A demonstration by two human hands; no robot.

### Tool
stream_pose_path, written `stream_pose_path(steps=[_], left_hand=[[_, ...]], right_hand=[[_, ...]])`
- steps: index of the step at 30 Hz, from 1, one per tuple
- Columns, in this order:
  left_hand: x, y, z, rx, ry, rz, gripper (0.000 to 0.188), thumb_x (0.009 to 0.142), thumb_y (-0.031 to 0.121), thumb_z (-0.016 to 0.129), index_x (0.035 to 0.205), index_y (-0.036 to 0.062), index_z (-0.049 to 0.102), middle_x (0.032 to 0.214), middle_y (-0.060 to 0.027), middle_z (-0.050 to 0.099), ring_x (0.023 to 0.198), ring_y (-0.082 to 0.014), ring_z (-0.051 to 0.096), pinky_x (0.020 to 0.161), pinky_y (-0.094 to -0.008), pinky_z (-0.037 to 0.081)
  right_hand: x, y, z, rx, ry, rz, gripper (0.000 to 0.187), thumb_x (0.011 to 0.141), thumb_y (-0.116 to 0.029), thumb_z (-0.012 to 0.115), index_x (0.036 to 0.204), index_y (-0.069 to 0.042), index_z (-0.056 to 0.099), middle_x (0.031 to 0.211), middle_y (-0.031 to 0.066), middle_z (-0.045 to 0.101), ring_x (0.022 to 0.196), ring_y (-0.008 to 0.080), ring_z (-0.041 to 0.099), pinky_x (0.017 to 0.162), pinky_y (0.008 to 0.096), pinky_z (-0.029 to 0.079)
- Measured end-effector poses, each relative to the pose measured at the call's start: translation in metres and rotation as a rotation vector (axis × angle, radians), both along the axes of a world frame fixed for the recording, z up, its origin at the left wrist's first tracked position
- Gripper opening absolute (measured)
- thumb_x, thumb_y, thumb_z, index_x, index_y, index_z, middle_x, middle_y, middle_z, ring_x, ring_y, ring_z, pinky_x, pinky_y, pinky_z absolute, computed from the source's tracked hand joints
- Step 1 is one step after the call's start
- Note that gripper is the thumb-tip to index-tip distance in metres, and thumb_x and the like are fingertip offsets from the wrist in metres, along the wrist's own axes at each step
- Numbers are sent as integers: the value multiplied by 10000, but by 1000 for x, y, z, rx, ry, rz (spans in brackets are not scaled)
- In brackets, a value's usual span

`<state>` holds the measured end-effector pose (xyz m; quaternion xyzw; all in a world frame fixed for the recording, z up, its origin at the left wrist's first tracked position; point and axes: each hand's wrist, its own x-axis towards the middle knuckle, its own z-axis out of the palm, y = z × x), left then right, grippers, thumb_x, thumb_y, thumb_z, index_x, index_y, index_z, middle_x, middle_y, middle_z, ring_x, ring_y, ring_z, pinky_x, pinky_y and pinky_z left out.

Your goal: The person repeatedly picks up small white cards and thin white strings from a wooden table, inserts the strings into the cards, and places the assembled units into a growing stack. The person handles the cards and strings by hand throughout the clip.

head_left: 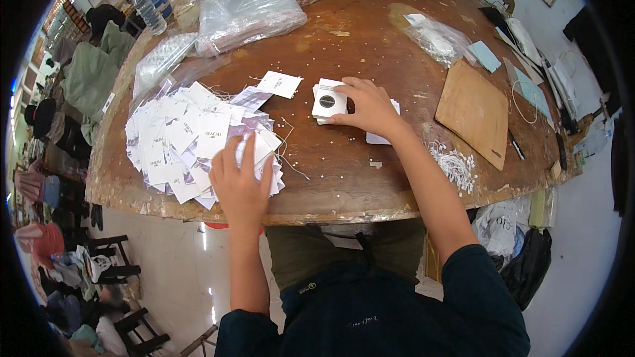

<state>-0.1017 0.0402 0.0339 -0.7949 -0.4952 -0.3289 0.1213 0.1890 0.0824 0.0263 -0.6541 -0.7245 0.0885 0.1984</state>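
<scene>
A wide heap of white paper hang tags [175,135], some with purple backs and thin strings, spreads over the left of the table. My left hand [239,182] rests on the heap's right edge, its fingers spread. Right of centre, my right hand [370,107] grips a small stack of square white tags [320,107] between thumb and fingers. A dark round mark shows on the stack's top tag. More white cards [377,139] lie partly hidden under my right wrist. One loose tag [280,84] lies between the heap and the stack.
The brown wooden table [357,185] carries tiny white specks. Clear plastic packs [248,10] and a water bottle [149,13] stand at the far left. On the right are a bundle of white strings [454,166], a wooden board [473,112], a plastic bag [438,39] and a pen [516,145].
</scene>
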Motion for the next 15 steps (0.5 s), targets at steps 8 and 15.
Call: stream_pose_path(steps=[8, 15], left_hand=[[18, -21, -4, -126, -201, -211, 395, 809, 150, 738, 1187, 64, 662, 1198, -115, 582, 1108, -305, 539, 936, -419, 422], [47, -37, -14, -1437, -1502, -519, 428, 1012, 202, 523, 1369, -15, 432, 1274, -159, 593, 1152, -231, 606, 930, -371, 532]], right_hand=[[0, -14, 10, 184, 98, 3, 617, 748, -461, 770, 1260, -141, 641, 1441, 142, 485, 1323, 345, 439, 1091, 483, 331], [-39, -98, 40, 219, 63, 420, 678, 711, -518, 781, 1276, -182, 614, 1462, 120, 452, 1336, 364, 406, 1107, 511, 287]])
